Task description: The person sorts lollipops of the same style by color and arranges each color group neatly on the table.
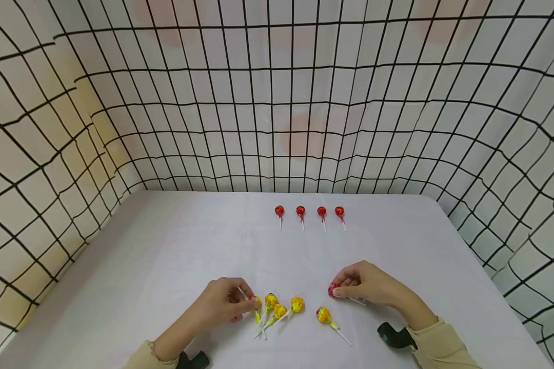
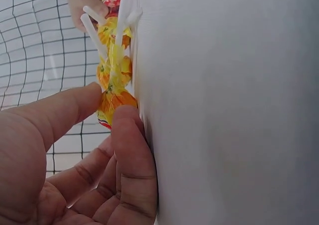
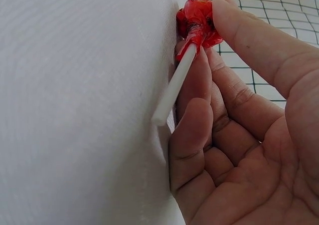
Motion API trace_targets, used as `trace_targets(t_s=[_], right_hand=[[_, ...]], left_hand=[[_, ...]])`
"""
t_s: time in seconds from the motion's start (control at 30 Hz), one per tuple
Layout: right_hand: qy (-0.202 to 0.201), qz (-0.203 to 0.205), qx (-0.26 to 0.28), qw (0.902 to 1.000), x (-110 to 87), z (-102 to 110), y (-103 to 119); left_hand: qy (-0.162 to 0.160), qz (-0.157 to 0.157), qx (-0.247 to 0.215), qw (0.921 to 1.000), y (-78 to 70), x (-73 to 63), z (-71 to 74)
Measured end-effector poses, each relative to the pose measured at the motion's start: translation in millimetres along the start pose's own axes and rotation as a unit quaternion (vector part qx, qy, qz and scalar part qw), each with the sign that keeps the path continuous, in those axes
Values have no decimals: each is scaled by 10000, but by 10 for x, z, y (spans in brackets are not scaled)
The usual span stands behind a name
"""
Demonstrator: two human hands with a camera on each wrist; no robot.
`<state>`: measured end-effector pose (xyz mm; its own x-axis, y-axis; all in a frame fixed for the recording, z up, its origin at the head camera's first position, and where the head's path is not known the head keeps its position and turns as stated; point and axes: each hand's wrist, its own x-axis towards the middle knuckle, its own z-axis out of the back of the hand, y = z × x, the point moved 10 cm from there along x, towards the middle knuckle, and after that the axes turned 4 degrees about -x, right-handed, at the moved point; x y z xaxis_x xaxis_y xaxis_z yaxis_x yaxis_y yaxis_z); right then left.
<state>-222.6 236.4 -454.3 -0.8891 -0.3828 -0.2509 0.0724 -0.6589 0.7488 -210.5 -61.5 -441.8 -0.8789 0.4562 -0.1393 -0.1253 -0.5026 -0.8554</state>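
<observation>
My left hand (image 1: 226, 301) pinches a yellow lollipop (image 2: 118, 101) by its wrapped head, between thumb and fingertips low over the table. Right beside it, three more yellow lollipops (image 1: 297, 304) lie in a loose cluster, their white sticks crossing toward me. With thumb and fingers, my right hand (image 1: 369, 282) grips a red lollipop (image 3: 195, 23) at its head; the white stick (image 3: 174, 88) points back toward the wrist, close over the cloth. Between the hands, nearer the right one, lies a single yellow lollipop (image 1: 323, 315).
Toward the back of the white-covered table (image 1: 189, 236), several red lollipops (image 1: 300, 210) lie in a row, heads away and sticks toward me. A white backdrop with a black grid (image 1: 249, 102) surrounds the table at the back and sides.
</observation>
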Motion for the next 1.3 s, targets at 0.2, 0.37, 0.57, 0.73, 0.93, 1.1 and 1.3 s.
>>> trace_targets(t_s=[0.2, 0.37, 0.57, 0.73, 0.93, 1.1, 1.3], right_hand=[[9, 14, -28, 10000, 25, -4, 18], [19, 15, -43, 10000, 45, -10, 26], [19, 17, -72, 10000, 60, -9, 45], [15, -13, -95, 10000, 66, -11, 52], [7, -115, -167, 9998, 58, -14, 17], [12, -115, -135, 9998, 50, -26, -19], [11, -114, -42, 9999, 50, -45, -55]], left_hand=[[-5, 28, -136, 9999, 18, -9, 7], [-44, 30, -154, 9999, 40, -9, 24], [-85, -29, -180, 9998, 35, -16, 51], [-47, -149, -190, 9997, 21, -22, 62], [34, -253, -249, 9994, 10, -13, 56], [80, -278, -233, 9993, 17, 4, 36], [85, -240, -237, 9994, 39, 10, 25]])
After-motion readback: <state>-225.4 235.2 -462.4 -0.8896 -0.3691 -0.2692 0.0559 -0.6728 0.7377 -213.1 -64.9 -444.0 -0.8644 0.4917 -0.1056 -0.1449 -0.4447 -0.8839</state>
